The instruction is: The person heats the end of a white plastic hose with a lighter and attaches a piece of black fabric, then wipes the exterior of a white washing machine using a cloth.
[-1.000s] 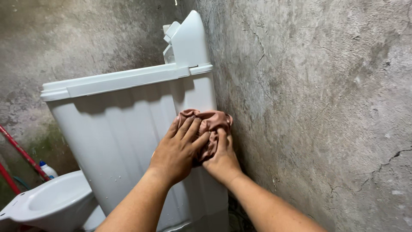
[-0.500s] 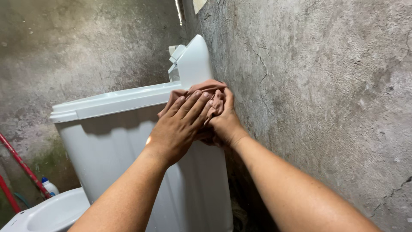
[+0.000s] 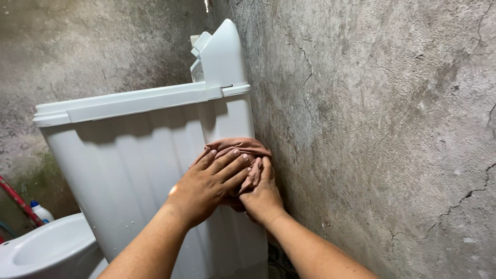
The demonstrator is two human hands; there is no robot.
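Note:
A tall white ribbed plastic tub (image 3: 134, 160), like a washing machine body, stands against a rough grey concrete wall. Both hands press a crumpled brownish-pink cloth (image 3: 238, 146) flat against the tub's right side, about halfway down. My left hand (image 3: 209, 183) lies spread over the cloth with fingers pointing up and right. My right hand (image 3: 262, 194) sits beside it, next to the wall, fingers over the cloth's lower edge. Only the top of the cloth shows above the fingers.
The concrete wall (image 3: 377, 129) runs close along the right, leaving a narrow gap beside the tub. A white toilet bowl (image 3: 44, 250) sits at lower left. Behind it stand a white bottle with a blue cap (image 3: 40, 211) and a red handle (image 3: 20, 201).
Both hands and the cloth went up to the tub's top rim half a second ago and have now slid back down to the middle of its side.

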